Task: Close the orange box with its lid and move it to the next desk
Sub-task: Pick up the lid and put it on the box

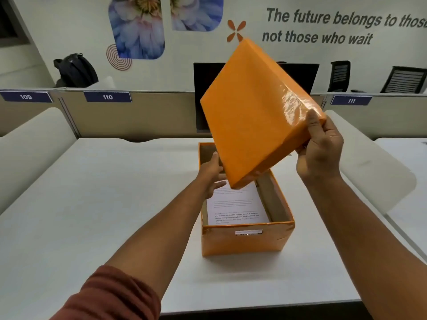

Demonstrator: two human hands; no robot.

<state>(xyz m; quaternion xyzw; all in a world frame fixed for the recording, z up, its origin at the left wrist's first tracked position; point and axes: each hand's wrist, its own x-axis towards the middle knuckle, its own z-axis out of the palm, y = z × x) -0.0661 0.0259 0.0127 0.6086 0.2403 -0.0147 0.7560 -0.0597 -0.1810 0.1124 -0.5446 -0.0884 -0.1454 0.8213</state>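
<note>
The orange box (245, 239) stands open on the white worktop (97, 204), and everything else is best placed from it. Inside it lies a printed sheet of paper (235, 206), flat on the bottom. Directly above the box, tilted steeply with its top face turned toward the camera, is the orange lid (256, 112) (glossy, with a sheen along its right side); its lowest corner hangs just over the box's opening and does not rest on the rim. The right hand (320, 146) grips the lid's near right corner, thumb on the side wall and fingers curled under. The left hand (211, 174) reaches in over the box's left wall with fingers spread, thumb up against the lid's lower left edge, supporting rather than clasping it. Behind the box, beyond the worktop's far edge, stands a dark monitor (205, 88), partly hidden by the lid. To the box's right, past a white divider (369, 167), another worktop (406, 158) begins.
</note>
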